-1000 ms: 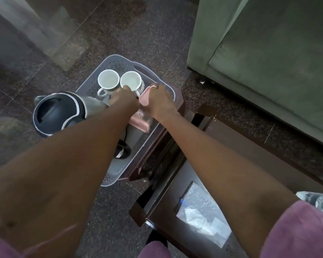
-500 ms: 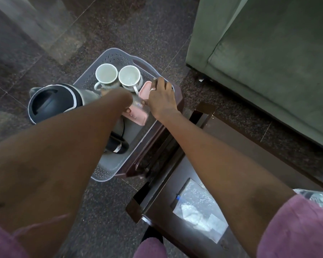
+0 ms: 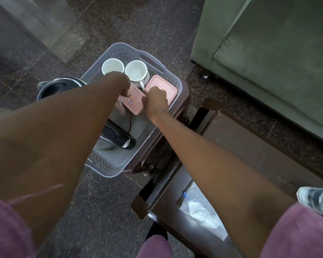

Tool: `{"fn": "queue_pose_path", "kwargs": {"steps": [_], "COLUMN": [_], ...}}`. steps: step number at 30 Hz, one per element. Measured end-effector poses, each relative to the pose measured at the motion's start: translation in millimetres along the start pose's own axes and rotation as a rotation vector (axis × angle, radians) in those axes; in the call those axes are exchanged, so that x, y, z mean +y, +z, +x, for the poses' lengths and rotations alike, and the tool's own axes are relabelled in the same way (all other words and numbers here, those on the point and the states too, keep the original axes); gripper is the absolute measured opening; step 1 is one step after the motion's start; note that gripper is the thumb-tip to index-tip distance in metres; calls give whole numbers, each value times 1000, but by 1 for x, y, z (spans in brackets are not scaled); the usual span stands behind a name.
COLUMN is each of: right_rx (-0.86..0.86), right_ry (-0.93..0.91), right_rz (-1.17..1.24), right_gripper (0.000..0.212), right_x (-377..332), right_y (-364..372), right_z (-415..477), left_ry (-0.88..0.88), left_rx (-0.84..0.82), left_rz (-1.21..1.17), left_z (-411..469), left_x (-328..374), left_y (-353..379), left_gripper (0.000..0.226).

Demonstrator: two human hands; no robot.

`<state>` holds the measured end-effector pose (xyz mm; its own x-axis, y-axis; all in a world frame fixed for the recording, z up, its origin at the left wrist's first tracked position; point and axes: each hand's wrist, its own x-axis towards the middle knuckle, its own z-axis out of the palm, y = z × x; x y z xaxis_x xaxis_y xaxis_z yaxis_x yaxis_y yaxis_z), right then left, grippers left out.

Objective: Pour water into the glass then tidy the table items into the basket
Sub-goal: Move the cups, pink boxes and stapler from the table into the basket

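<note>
Left hand (image 3: 123,85): reaches into the basket and grips the labelled pink plastic box (image 3: 133,101), a shallow rectangular one. The thumb lies on its top by the far left corner. The other fingers are hidden behind the forearm.
Right hand (image 3: 154,100): knuckles up, fingers curled under, touching the right edge of the labelled pink plastic box. Whether it grips anything cannot be told.
Second pink plastic box (image 3: 164,86): rectangular with rounded corners, lies flat in the basket's far right corner, partly under the right hand.
White ceramic cups: two stand upright side by side at the basket's far end, the left cup (image 3: 112,66) and the right cup (image 3: 136,70), whose handle points towards the pink boxes.
Steel electric kettle (image 3: 119,120): lies in the basket under the left forearm, its black lid end (image 3: 58,88) over the left rim, its black handle (image 3: 117,136) towards the near end.
Grey perforated plastic basket (image 3: 119,48): rectangular with cut-out handles, sits on a dark brown stool (image 3: 183,94).
Dark wooden table (image 3: 250,146): just right of the stool; a clear plastic bag (image 3: 199,211) lies on it.
Clear plastic bottle (image 3: 317,200): at the right edge, above the purple sleeve (image 3: 296,235).
Green sofa (image 3: 268,53): on the dark speckled stone floor (image 3: 138,25), well beyond the table.
</note>
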<state>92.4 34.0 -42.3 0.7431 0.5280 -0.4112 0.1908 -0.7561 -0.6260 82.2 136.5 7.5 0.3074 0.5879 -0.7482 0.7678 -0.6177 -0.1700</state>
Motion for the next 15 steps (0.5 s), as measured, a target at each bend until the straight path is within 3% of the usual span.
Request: {"fn": "queue_pose_path", "kwargs": {"steps": [3,6,10,15], "right_rx": [46,81,148,96], "right_ry": [221,290,282,173], "right_rz": [225,310,384,300], "right_gripper": [26,26,25,22], "right_x": [-4,-6,-12,-6], "right_y": [9,17,16,2], "right_z": [4,6,8,4], "left_ry": [66,89,45,30], "left_rx": [-67,-14,125,344], "left_rz": [-1,32,93,139], "left_z": [4,4,15,14], "left_x": [-5,-4,-6,0], "left_y": [-1,2,8,2], "left_gripper": [37,37,38,44]}}
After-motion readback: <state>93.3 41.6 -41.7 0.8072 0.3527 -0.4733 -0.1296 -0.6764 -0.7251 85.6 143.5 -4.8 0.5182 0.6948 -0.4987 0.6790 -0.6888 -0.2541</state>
